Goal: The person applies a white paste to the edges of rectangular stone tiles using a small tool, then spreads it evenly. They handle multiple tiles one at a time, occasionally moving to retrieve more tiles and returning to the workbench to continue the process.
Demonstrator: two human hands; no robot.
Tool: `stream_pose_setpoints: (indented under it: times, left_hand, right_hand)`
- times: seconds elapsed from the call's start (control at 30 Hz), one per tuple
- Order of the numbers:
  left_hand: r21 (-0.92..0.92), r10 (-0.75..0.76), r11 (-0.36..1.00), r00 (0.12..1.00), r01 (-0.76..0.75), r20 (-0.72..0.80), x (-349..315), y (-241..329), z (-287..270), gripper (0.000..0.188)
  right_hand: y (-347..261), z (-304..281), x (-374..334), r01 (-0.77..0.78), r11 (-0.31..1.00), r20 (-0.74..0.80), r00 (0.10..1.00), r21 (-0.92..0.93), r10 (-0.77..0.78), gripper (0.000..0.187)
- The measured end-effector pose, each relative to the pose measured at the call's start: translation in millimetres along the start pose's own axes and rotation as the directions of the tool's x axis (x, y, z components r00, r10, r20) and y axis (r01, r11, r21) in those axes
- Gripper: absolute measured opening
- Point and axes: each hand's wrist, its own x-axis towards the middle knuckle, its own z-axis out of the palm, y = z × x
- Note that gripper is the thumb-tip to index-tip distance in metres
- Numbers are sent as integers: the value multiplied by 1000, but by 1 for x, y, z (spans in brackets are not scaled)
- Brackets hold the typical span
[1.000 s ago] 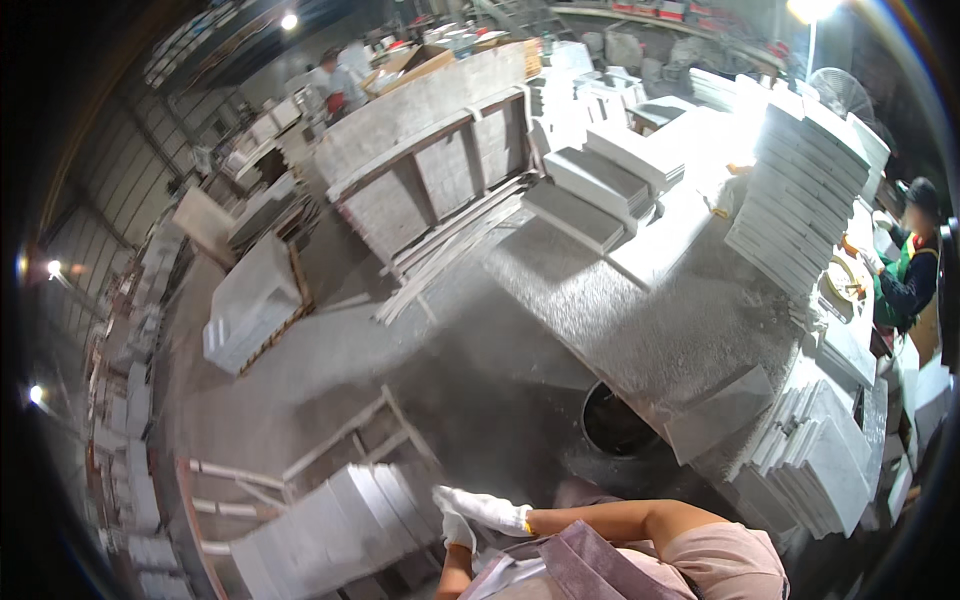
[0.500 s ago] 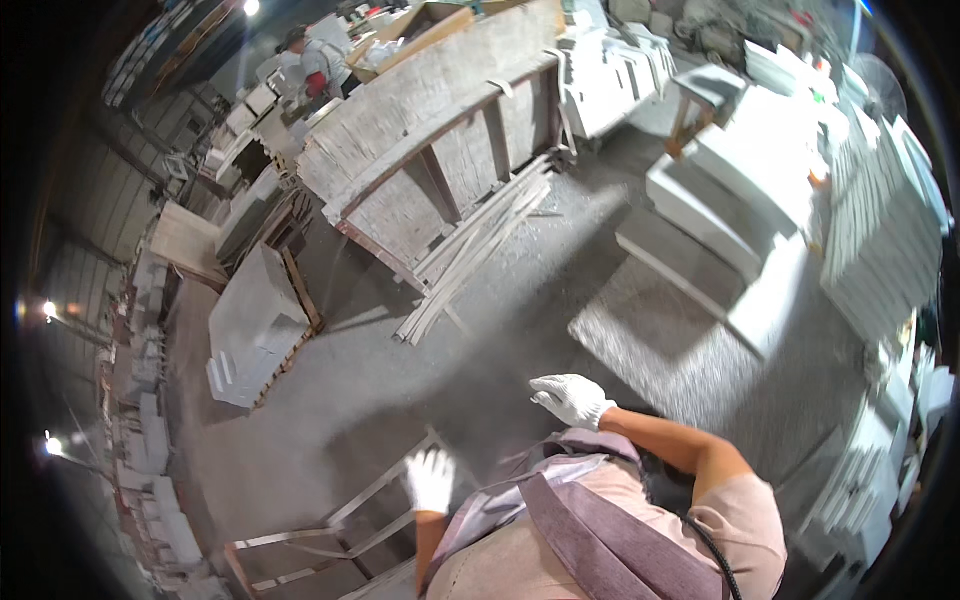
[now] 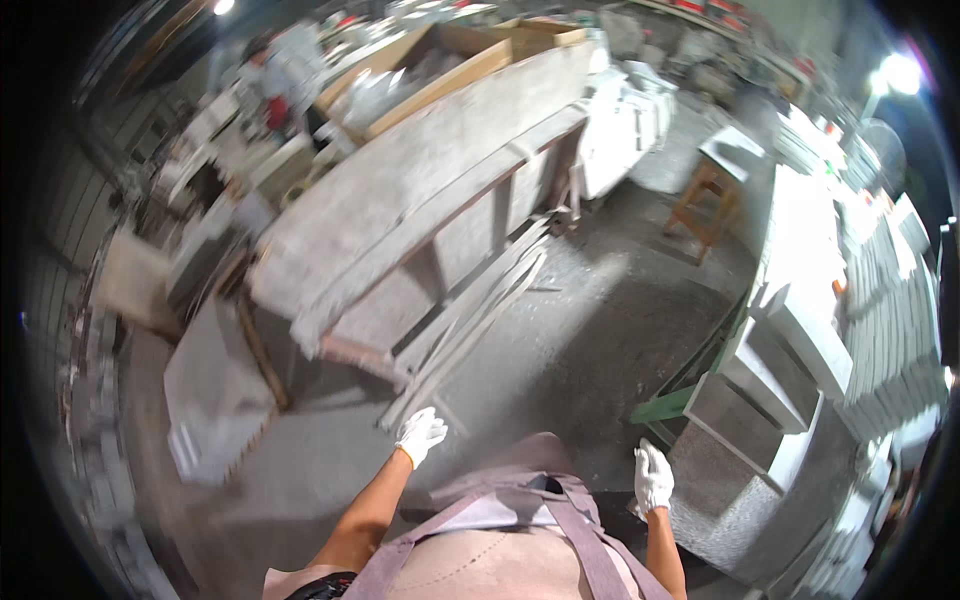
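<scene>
My left hand (image 3: 421,436), in a white knit glove, is held out over the grey floor with its fingers stretched and nothing in them. Below the ends of some long pale strips (image 3: 470,320) on the floor, it touches nothing that I can see. My right hand (image 3: 654,478), gloved the same way, hangs at my right side, fingers loosely extended and seemingly empty. Nearest to it is a speckled stone slab (image 3: 715,515); whether they touch, I cannot tell. Thick pale blocks (image 3: 765,375) lean beyond that slab, next to a green metal bar (image 3: 664,405).
A large pale panelled structure (image 3: 420,190) stands ahead, with an open box (image 3: 425,75) behind it. Stacked slabs (image 3: 895,310) line the right side. A wooden stool (image 3: 706,205) stands farther off. Another person (image 3: 270,85) is at the far left. A pale block (image 3: 215,385) sits at left.
My view and body have turned rightward. My left arm has swung forward, and my right hand now hangs beside the slab instead of in front of my body. The metal frame at lower left has left view.
</scene>
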Motion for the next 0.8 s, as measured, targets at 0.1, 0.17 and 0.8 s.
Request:
stream_pose_setpoints:
  times: [0.1, 0.17, 0.8]
  left_hand:
    - [-70, 47, 997, 954, -27, 297, 97, 112, 104, 22]
    - [-162, 159, 983, 843, -86, 513, 150, 153, 176, 14]
    - [260, -182, 960, 936, 103, 301, 448, 366, 697, 50]
  right_hand:
    - [-8, 15, 20, -287, 956, -61, 955, 69, 291, 36]
    - [-8, 33, 42, -455, 878, -59, 882, 146, 467, 37]
    - [-69, 30, 724, -371, 488, 5, 801, 790, 599, 25]
